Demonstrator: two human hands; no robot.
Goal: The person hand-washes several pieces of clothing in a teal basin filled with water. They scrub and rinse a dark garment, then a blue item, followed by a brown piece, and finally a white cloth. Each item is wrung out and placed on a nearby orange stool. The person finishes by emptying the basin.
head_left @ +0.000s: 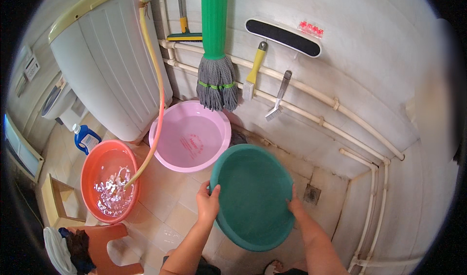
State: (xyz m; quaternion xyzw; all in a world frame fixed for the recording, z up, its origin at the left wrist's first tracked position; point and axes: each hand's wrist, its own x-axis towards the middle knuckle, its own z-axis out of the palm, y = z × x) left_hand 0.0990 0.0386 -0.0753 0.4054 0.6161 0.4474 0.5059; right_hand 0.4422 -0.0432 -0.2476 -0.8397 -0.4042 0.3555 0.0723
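Note:
A round dark green basin (250,192) is between my two hands, in front of me. My left hand (207,203) grips its left rim, thumb on the edge. On the opposite side my right hand (294,205) is closed round the right rim. Whether the basin hangs just over the floor or rests on it, I cannot tell, nor whether it has water in it. Behind its left edge stands a pink basin (224,129) holding water. Farther left, an orange basin (87,170) has rippling, glinting water; a yellowish hose (159,87) hangs down into it.
An orange stool (104,241) carries dark and white cloths (80,248) at the lower left. Nearby are a wooden stool (51,197) and a blue bottle (87,137). A green-sleeved mop (216,75) and brushes (253,75) hang by wall pipes (311,117). A floor drain (312,195) lies right.

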